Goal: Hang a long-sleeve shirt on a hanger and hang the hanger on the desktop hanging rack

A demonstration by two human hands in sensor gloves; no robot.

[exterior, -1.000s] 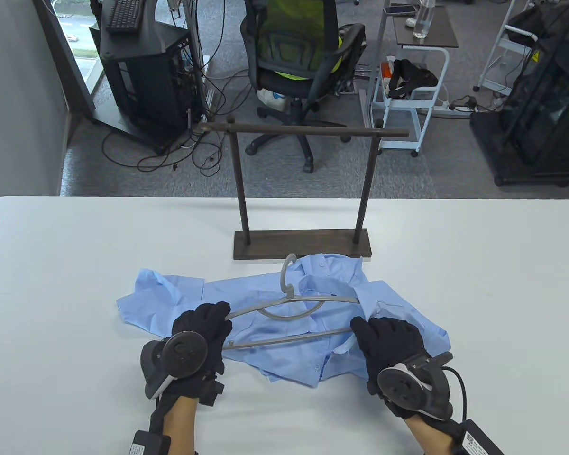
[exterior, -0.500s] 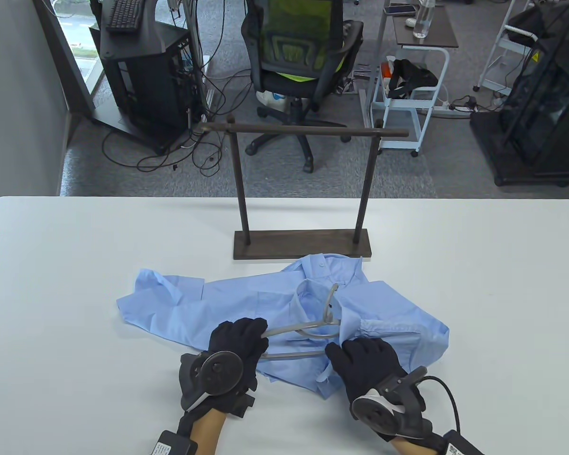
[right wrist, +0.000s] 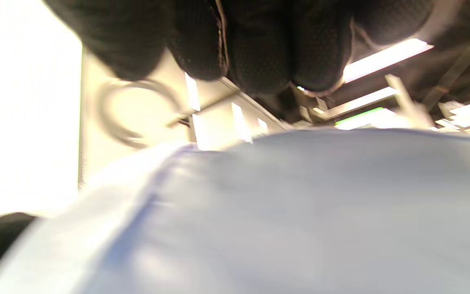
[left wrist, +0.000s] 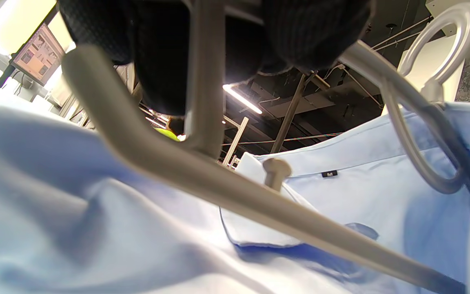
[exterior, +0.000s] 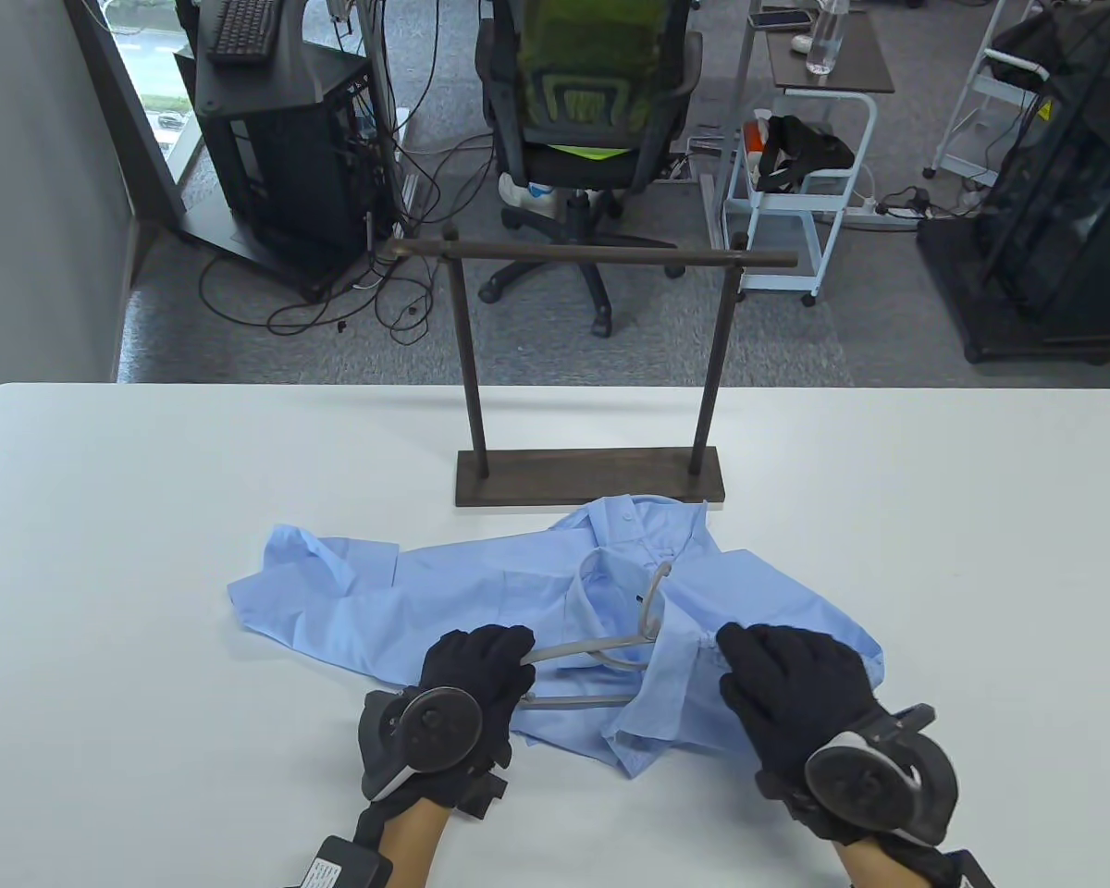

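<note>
Left hand (exterior: 476, 680) gripped hanger's (exterior: 601, 647) left end; right hand (exterior: 795, 689) lay on shirt (exterior: 481, 592), grip unclear. Rack (exterior: 592, 486) stood just beyond.

Shirt (exterior: 481, 601) on table (exterior: 102, 555), before rack (exterior: 592, 476); hanger (exterior: 601, 647) partly inside shirt.

We are in an office or lab: grey carpet behind the white table (exterior: 148, 518), a mesh swivel chair (exterior: 592, 102), a black computer stand (exterior: 277, 139) trailing cables (keyboard on top), and a white rolling cart (exterior: 795, 213).
</note>
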